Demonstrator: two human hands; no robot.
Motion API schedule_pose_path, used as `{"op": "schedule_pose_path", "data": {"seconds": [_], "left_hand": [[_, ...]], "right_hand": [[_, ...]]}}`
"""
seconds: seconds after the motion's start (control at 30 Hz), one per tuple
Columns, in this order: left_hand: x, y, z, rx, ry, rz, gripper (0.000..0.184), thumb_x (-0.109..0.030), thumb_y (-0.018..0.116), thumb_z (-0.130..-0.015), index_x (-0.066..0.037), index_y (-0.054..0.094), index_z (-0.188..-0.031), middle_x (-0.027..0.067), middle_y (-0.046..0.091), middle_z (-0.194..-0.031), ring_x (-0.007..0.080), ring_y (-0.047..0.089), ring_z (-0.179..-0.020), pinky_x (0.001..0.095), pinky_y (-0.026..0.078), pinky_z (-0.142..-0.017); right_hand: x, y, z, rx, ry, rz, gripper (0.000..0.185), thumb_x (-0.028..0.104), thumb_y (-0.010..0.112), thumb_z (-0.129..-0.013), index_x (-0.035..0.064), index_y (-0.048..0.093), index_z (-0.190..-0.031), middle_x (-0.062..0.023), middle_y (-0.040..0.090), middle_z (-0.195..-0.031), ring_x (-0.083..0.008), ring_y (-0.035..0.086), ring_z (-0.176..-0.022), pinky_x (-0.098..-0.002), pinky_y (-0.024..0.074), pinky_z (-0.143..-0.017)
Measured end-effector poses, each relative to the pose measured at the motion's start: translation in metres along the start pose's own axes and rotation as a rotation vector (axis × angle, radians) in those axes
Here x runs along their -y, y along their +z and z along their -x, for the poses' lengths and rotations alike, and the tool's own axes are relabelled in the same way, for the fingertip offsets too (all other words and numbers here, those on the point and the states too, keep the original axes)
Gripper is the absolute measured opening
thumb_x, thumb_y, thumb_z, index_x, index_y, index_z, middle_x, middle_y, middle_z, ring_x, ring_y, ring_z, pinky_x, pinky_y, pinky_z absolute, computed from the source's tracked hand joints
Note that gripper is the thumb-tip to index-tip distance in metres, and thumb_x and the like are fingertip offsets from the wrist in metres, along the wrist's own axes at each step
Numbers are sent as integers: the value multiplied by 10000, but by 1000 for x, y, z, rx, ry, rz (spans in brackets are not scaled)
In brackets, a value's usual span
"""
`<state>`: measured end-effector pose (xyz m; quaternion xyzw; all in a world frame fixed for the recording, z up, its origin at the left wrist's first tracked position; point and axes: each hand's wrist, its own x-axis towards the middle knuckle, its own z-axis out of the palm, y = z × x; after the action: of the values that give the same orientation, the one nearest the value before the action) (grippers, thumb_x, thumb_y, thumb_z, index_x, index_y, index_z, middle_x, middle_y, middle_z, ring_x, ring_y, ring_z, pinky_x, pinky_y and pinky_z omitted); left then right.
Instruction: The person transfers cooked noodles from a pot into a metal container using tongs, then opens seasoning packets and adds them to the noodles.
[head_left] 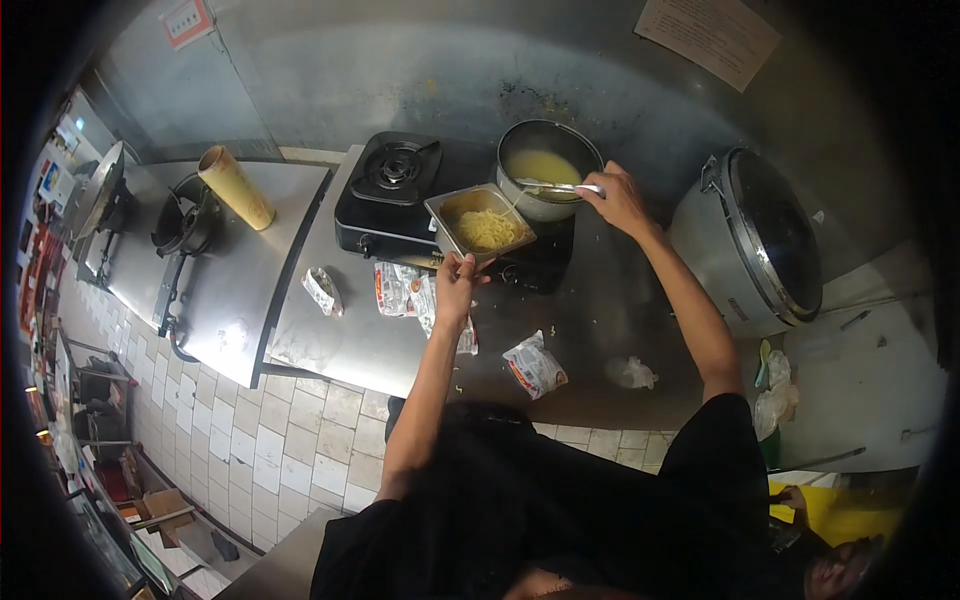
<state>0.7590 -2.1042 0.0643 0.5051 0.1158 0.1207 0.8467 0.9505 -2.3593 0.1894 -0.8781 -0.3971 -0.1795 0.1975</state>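
My left hand grips the near corner of a square metal container, which holds pale yellow noodles. The container is over the front of a black two-burner gas stove. My right hand is closed round the handle of a metal utensil. The utensil's far end reaches toward the container and the near side of a pot; its tip is hard to make out. Yellowish liquid is in the pot, which stands at the stove's right side.
Torn packets and crumpled plastic lie on the metal counter. A large lidded cooker stands at right. On the left counter are a yellow roll and a burner. Another person is at the lower right.
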Motion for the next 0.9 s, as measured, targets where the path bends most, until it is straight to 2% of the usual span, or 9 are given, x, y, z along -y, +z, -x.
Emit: {"op": "schedule_pose_path", "data": {"seconds": [0.13,0.23,0.3,0.37,0.53,0.63,0.7,0.77,0.9], "left_hand": [[2,0,0,4,9,-7,187,-142,491,-1031,-40,460,-877,106,607,-949,273,687,-1015,289,568,-686],[2,1,1,4,11,-1,196,-150,490,-1032,-40,459,-872,97,598,-934,269,687,-1013,288,570,-688],[4,-1,-1,0,12,5,201,-154,490,-1033,-41,459,-869,94,594,-927,268,687,-1012,288,570,-687],[5,-3,-1,21,-19,-14,175,-187,501,-1030,-38,480,-942,122,624,-1037,245,665,-1054,311,551,-741],[4,-2,-2,22,-14,-8,187,-195,504,-1030,-36,481,-934,117,619,-1018,253,669,-1043,311,551,-737],[6,-5,-4,44,-7,-9,183,-195,504,-1030,-40,489,-934,116,624,-1029,250,667,-1047,311,547,-739],[6,-4,-4,72,-10,-1,178,-193,503,-1030,-40,497,-940,117,628,-1041,246,664,-1052,310,544,-743],[0,2,0,17,11,28,213,-188,518,-1025,-43,459,-880,108,617,-958,268,674,-1035,303,573,-714],[7,-2,-5,33,14,30,209,-200,529,-1021,-44,468,-896,108,623,-972,261,678,-1018,303,572,-719]], "right_hand": [[8,5,7,-86,-105,25,231,282,715,-850,54,713,-819,-92,597,-682,-245,534,-710,-370,427,-641],[13,5,13,-67,-13,14,239,277,709,-858,39,711,-866,-109,663,-731,-278,548,-742,-398,441,-668],[13,8,15,-110,-20,-14,226,278,722,-849,53,718,-837,-98,591,-690,-247,536,-690,-375,428,-625],[11,12,20,-117,55,-30,230,283,725,-849,54,717,-853,-106,590,-694,-257,536,-695,-383,429,-633],[8,16,29,-185,211,-132,234,292,735,-844,59,713,-851,-114,553,-694,-263,535,-681,-388,425,-619],[33,5,28,-194,215,-94,241,293,737,-838,53,707,-840,-117,560,-701,-269,547,-690,-392,433,-618],[61,3,25,-219,78,-39,236,291,734,-830,58,696,-826,-114,588,-719,-279,563,-707,-402,446,-621],[89,10,25,-177,-6,-26,206,266,716,-826,65,683,-793,-105,639,-770,-285,580,-768,-413,461,-685],[136,24,23,-38,-75,126,211,255,670,-838,48,709,-849,-80,686,-839,-254,577,-934,-415,458,-851]]}}
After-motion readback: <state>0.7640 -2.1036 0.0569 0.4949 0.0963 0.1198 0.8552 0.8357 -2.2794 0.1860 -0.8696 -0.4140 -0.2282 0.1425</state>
